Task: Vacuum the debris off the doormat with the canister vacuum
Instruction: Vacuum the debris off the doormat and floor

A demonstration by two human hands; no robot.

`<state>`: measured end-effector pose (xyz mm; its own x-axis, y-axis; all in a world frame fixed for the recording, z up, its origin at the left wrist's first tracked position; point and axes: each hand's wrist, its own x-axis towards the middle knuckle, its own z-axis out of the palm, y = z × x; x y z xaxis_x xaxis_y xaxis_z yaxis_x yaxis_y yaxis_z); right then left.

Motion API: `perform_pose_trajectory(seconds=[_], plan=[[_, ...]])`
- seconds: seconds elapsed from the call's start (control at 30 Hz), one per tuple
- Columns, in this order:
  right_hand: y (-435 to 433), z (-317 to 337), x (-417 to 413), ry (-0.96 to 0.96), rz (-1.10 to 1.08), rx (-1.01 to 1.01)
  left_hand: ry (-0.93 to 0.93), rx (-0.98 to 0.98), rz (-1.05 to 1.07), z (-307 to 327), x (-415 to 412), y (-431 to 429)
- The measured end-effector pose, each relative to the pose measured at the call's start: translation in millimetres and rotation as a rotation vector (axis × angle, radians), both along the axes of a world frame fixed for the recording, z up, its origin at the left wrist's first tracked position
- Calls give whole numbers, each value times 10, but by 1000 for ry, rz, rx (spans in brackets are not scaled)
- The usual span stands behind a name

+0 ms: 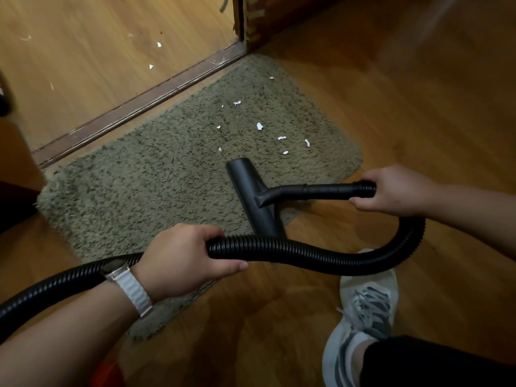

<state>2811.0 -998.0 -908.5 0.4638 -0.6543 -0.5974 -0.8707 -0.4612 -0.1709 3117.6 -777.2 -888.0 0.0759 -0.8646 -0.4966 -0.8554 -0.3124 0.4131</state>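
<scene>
- Wooden floor (391, 107) carries a shaggy doormat (153, 185) strewn with white scraps (260, 126).
- Left hand (184, 255) grips the ribbed hose (307, 254).
- Right hand (396, 191) grips the hose by the nozzle (248, 188).

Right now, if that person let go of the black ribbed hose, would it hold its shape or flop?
Probably flop: the hose sags in a loop between the left hand and right hand. Its ribbed wall suggests easy bending without kinking. Likely light for its length, being a thin hollow tube.
</scene>
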Motion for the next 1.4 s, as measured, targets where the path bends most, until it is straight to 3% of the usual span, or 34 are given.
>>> perform_pose_trajectory(seconds=[0.13,0.47,0.8,1.07,1.27,1.4], plan=[[7,-51,13,15,63,-17,-21,-12,-12,-19,1,2],[-53,-37,-30,-17,-50,-59,1,-66,1,-85,35,-19],[7,-6,75,-2,22,-69,-34,-41,-17,-58,27,-46],[-62,24,33,-3,-117,-126,-17,-65,33,-85,42,-76],[-43,49,101,16,-4,-114,-25,-98,29,-79,20,-112],[-74,45,37,1,-69,-127,-27,-116,39,-78,-10,-157]])
